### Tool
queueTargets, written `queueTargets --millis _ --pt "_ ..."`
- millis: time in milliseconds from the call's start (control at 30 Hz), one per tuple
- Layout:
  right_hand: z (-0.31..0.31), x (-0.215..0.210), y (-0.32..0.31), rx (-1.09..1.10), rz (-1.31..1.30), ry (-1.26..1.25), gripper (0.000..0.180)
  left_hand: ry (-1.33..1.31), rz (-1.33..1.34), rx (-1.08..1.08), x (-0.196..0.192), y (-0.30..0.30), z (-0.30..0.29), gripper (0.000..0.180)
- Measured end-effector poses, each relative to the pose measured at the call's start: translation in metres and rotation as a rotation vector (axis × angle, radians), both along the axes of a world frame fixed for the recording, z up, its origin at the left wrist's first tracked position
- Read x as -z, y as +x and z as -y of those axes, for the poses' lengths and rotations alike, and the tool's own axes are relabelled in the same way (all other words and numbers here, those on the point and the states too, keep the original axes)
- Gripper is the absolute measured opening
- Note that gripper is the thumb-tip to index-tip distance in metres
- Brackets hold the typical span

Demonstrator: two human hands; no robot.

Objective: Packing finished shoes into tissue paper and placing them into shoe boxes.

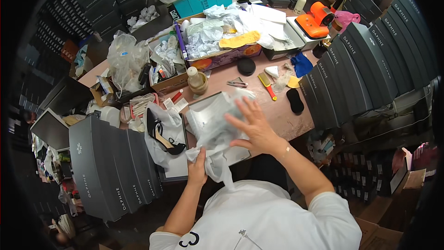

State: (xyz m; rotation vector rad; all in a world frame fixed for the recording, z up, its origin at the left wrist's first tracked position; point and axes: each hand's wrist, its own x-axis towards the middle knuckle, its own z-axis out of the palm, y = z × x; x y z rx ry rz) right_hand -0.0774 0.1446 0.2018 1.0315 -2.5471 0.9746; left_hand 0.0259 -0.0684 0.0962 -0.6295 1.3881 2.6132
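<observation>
My right hand (253,126) lies flat with spread fingers on a crumpled bundle of white tissue paper (213,119) inside an open shoe box (240,153) at the table's near edge. My left hand (197,169) pinches a twisted tail of that same paper at the bundle's lower left. What the paper wraps is hidden. To the left, a black high-heeled shoe (162,135) rests on more white paper in a second open box (177,169).
Rows of dark grey shoe boxes stand at the left (108,166) and right (365,65). On the pink table (277,111) are a yellow-and-red brush (266,84), a black insole (294,100), a small bottle (194,78), a cluttered cardboard tray (222,48) and an orange device (314,21).
</observation>
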Motion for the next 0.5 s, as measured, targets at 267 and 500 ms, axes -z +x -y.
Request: queueTargets --millis 267,500 --pt "0.071 0.050 0.082 -0.428 0.404 -0.123 0.034 0.415 -0.253 -0.030 0.085 0.035 0.074 0.052" --pt "0.011 0.014 -0.005 -0.408 0.463 0.324 0.052 0.337 0.133 0.177 -0.004 0.003 0.094 0.068"
